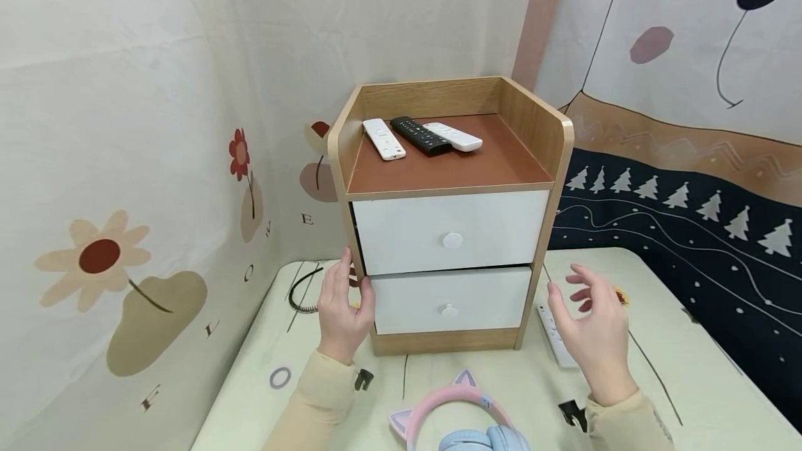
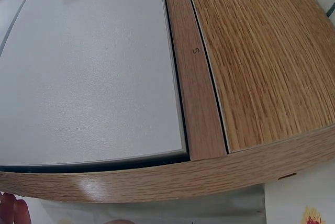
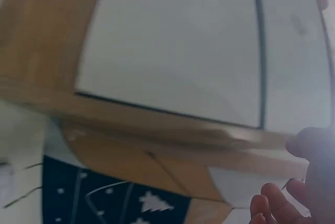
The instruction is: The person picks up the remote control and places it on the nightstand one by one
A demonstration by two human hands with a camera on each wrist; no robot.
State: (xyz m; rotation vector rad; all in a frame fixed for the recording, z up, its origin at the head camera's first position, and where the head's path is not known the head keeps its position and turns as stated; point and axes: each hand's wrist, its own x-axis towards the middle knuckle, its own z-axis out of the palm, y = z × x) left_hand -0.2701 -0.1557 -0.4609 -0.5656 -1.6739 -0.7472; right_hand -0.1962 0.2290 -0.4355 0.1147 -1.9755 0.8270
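A small wooden cabinet (image 1: 447,343) with two white drawers stands upright on the table. The upper drawer (image 1: 407,228) and lower drawer (image 1: 413,305) each have a small round knob. My left hand (image 1: 343,315) is at the cabinet's left side, fingers extended along the side panel and thumb close to the front edge. In the left wrist view, only fingertips (image 2: 11,211) show, past the panel's edge. Off the cabinet's right side, my right hand (image 1: 592,329) is raised with fingers loosely bent and nothing between them.
Two white remotes (image 1: 384,139) and a black remote (image 1: 420,136) lie on the cabinet's brown top. Another white remote (image 1: 554,336) lies right of the cabinet. Pink cat-ear headphones (image 1: 432,402) are in front. A black coiled cord (image 1: 301,298) lies at left. Printed curtains (image 1: 156,124) hang behind.
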